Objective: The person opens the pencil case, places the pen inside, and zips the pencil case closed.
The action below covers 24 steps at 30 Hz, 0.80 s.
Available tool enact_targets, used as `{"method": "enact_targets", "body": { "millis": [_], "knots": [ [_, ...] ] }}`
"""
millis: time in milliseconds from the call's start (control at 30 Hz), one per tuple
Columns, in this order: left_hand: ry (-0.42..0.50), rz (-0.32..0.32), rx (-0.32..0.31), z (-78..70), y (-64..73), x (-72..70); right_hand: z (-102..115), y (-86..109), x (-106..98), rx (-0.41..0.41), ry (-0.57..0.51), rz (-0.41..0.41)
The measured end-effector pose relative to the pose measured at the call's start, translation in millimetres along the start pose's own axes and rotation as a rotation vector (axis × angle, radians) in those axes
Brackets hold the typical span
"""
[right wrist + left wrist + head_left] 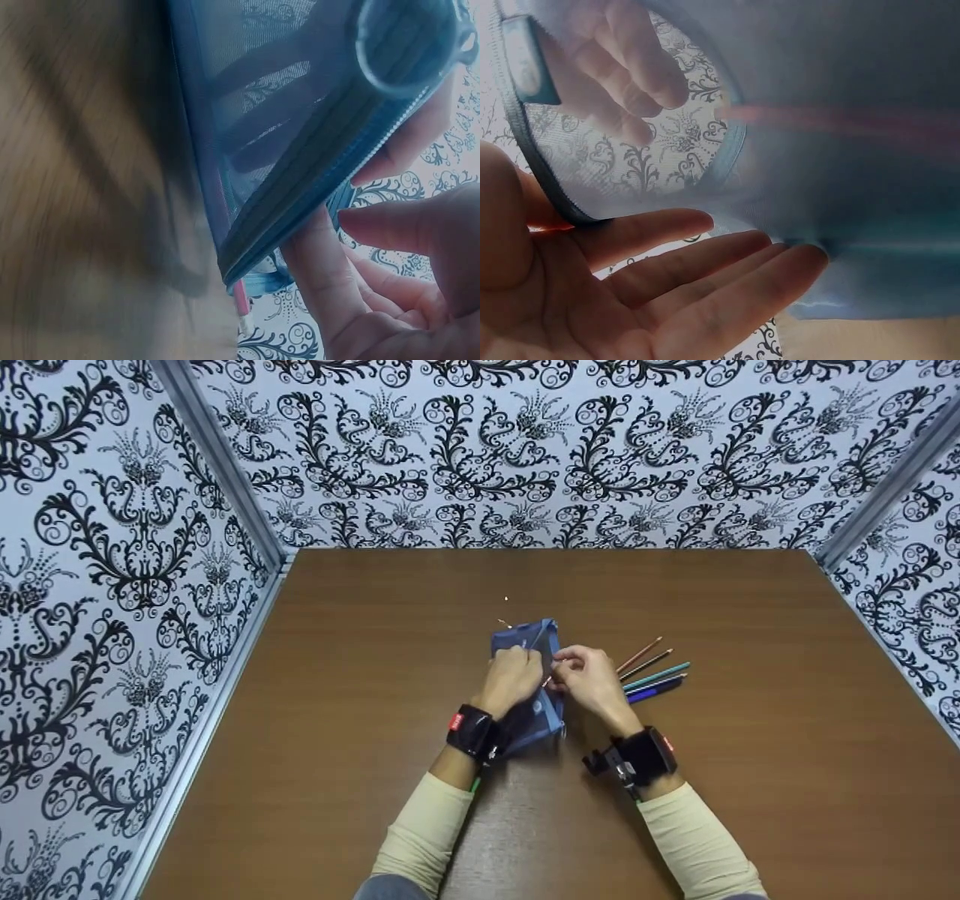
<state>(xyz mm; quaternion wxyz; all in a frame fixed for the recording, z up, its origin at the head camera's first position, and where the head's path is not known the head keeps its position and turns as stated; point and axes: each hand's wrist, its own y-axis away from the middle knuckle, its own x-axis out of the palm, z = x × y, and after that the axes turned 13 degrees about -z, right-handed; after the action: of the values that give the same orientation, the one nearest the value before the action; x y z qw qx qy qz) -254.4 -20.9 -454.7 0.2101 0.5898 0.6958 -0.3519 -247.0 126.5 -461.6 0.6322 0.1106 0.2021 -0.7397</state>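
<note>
A blue mesh zip pouch (pixel 536 726) stands tilted on the table between both hands. My left hand (pixel 512 679) holds the pouch, its fingers along the mesh below the opening in the left wrist view. At the zip edge, my right hand (pixel 591 681) pinches the pouch between thumb and index finger (pixel 322 277); part of that finger is hidden behind the fabric. Inside, a pink pencil (pixel 802 117) shows through the mesh, its pale end poking out at the opening. A teal streak (pixel 885 234) also shows within. A clear ring (pixel 360 52) hangs at the pouch corner.
Right of the right hand lie several pencils and pens, among them a reddish pencil (pixel 640 655), a teal pencil (pixel 664 676) and a blue pen (pixel 656 690). A tiny white speck (pixel 505 598) is beyond the pouch. Patterned walls (pixel 525 450) enclose the wooden table (pixel 360 675).
</note>
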Motion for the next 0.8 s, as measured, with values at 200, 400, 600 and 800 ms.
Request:
{"method": "enact_targets", "body": {
  "millis": [200, 400, 600, 800],
  "knots": [
    [0.001, -0.007, 0.013, -0.4, -0.6, -0.4, -2.3, -5.0, -9.8, 0.064, -0.085, 0.004],
    [-0.008, -0.008, 0.016, -0.5, -0.4, 0.5, -13.7, -14.9, -24.4, 0.142, -0.108, -0.043],
    [0.002, -0.003, 0.005, -1.4, 1.3, 0.2, -25.4, -20.6, -26.5, 0.17, -0.081, -0.055],
    [0.013, 0.005, -0.002, -2.3, 2.8, -0.3, -29.8, -22.5, -20.4, 0.14, -0.01, -0.071]
  ]
}}
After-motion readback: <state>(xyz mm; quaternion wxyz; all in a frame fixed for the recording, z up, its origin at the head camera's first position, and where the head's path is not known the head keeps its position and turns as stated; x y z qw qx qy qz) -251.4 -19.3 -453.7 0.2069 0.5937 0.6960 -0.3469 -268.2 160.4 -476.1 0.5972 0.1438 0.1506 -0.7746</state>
